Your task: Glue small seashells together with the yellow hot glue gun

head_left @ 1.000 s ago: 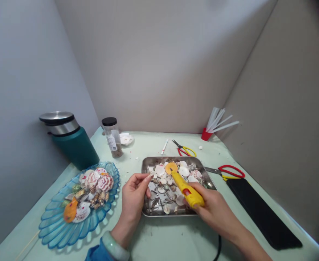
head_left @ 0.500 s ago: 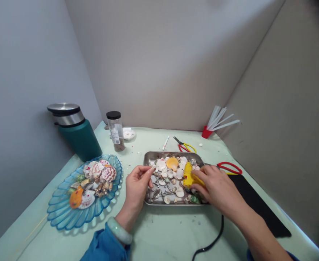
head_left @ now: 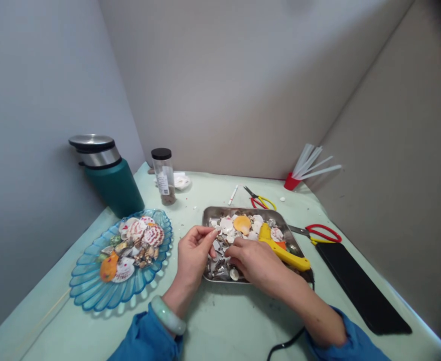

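Note:
My left hand [head_left: 196, 246] is at the left rim of the metal tray [head_left: 207, 213], thumb and forefinger pinched together; what is between the tips is too small to make out. My right hand [head_left: 256, 260] reaches over the tray with bent, slightly parted fingers, its tips down by the small shells [head_left: 220, 268]. Just right of it, a yellow glue gun [head_left: 286, 254] lies across the tray's right side, apart from the fingers. An orange scallop shell [head_left: 242, 224] and white shells [head_left: 227, 224] fill the tray's far part.
Left stands a blue fluted glass dish [head_left: 88, 283] with decorated shells, before a teal bottle [head_left: 115, 185] and a lidded jar [head_left: 163, 175]. Scissors [head_left: 321, 234], a black slab [head_left: 363, 286] and a red cup [head_left: 292, 181] of glue sticks are right. A black cord [head_left: 288, 344] lies in front.
My right hand has let go of the glue gun, laid it down on the tray's right side and moved left over the shells. My left hand keeps its pinch. The view has shifted slightly.

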Available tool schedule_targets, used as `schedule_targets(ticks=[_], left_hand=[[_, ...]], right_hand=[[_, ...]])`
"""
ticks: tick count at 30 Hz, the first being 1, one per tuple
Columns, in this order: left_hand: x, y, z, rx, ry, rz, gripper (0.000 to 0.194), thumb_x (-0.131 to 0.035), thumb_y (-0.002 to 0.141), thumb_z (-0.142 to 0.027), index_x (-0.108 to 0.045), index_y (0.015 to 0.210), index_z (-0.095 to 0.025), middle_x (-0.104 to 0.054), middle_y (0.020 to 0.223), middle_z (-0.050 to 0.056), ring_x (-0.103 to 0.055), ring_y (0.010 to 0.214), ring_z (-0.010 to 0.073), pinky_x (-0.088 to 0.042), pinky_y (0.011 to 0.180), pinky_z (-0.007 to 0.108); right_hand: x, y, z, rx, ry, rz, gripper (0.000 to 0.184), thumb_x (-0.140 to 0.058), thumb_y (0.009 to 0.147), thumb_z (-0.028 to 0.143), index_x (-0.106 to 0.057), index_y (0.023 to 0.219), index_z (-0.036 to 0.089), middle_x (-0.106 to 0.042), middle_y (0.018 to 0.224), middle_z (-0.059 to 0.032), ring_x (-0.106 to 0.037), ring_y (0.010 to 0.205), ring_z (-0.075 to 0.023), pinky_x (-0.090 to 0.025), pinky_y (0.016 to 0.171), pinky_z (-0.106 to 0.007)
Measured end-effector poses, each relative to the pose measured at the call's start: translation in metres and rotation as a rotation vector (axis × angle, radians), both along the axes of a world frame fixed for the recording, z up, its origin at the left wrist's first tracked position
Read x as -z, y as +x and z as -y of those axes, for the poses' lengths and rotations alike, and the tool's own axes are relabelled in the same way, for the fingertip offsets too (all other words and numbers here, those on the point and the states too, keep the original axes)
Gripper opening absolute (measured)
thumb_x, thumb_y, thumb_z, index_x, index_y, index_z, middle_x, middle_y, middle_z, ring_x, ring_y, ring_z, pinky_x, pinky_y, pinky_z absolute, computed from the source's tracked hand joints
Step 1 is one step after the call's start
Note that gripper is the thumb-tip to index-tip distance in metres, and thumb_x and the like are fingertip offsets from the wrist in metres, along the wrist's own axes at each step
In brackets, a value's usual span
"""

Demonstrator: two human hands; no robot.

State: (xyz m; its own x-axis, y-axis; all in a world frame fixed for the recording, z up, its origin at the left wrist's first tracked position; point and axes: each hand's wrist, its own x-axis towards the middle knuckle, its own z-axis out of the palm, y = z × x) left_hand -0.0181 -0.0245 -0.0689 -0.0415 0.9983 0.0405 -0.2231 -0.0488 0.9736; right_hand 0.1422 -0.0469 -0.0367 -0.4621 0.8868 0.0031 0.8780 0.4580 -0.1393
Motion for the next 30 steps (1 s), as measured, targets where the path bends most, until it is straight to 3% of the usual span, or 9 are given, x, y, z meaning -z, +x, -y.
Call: schedule_targets(ticks=[5, 10, 18, 23, 26, 30], left_hand=[[-0.0021, 0.0, 0.0009, 0.002, -0.023, 0.001, 0.022, -0.069, 0.075, -0.033, -0.063, 0.08, -0.013, -0.052, 0.041, -0.007, -0.045, 0.04, 0.0057, -0.034, 0.043, 0.015], [-0.0018, -0.0006, 0.0009, 0.002, -0.025, -0.02, 0.021, -0.069, 0.076, -0.033, -0.062, 0.08, -0.013, -0.053, 0.041, -0.006, -0.046, 0.041, 0.0062, -0.034, 0.044, 0.015], [-0.0015, -0.0002, 0.0011, -0.003, -0.019, -0.029, 0.019, -0.069, 0.077, -0.031, -0.062, 0.08, -0.014, -0.053, 0.042, -0.006, -0.046, 0.042, 0.006, -0.036, 0.046, 0.015], [-0.0017, 0.0001, 0.0012, 0.004, -0.024, -0.008, 0.02, -0.069, 0.076, -0.032, -0.062, 0.08, -0.014, -0.052, 0.042, -0.007, -0.045, 0.04, 0.006, -0.034, 0.044, 0.015], [-0.0029, 0.0, 0.0016, 0.006, -0.031, -0.014, 0.021, -0.069, 0.076, -0.034, -0.062, 0.08, -0.014, -0.052, 0.041, -0.006, -0.046, 0.04, 0.0065, -0.034, 0.044, 0.015], [-0.0045, -0.0002, 0.003, 0.005, -0.033, -0.04, 0.023, -0.069, 0.076, -0.035, -0.062, 0.08, -0.014, -0.053, 0.042, -0.006, -0.046, 0.041, 0.007, -0.034, 0.044, 0.016]], right_hand=[[-0.0027, 0.005, 0.001, -0.008, -0.053, -0.009, 0.014, -0.057, 0.081, 0.013, -0.068, 0.077, 0.02, -0.066, 0.077, -0.0026, -0.057, 0.065, -0.0139, -0.022, 0.054, -0.026], [-0.0019, 0.0065, 0.0021, -0.085, -0.173, -0.096, 0.016, -0.057, 0.082, 0.016, -0.069, 0.087, 0.024, -0.069, 0.085, -0.0016, -0.06, 0.075, -0.0157, -0.029, 0.059, -0.025], [0.0035, 0.0066, 0.0, -0.047, -0.279, -0.201, 0.012, -0.057, 0.077, 0.013, -0.065, 0.081, 0.021, -0.067, 0.087, -0.0026, -0.059, 0.077, -0.0161, -0.034, 0.064, -0.024], [0.0011, 0.009, 0.0014, -0.026, -0.31, -0.252, 0.009, -0.057, 0.075, 0.011, -0.06, 0.076, 0.02, -0.065, 0.077, 0.0001, -0.057, 0.072, -0.014, -0.035, 0.062, -0.022], [-0.0028, 0.0094, 0.0035, 0.036, -0.334, -0.435, 0.007, -0.056, 0.079, 0.014, -0.058, 0.078, 0.02, -0.061, 0.071, 0.0018, -0.055, 0.065, -0.0122, -0.036, 0.059, -0.022], [-0.0019, 0.009, 0.0046, 0.182, -0.557, -0.971, 0.007, -0.053, 0.088, 0.027, -0.055, 0.087, 0.02, -0.054, 0.063, 0.0049, -0.051, 0.054, -0.0102, -0.041, 0.051, -0.021]])
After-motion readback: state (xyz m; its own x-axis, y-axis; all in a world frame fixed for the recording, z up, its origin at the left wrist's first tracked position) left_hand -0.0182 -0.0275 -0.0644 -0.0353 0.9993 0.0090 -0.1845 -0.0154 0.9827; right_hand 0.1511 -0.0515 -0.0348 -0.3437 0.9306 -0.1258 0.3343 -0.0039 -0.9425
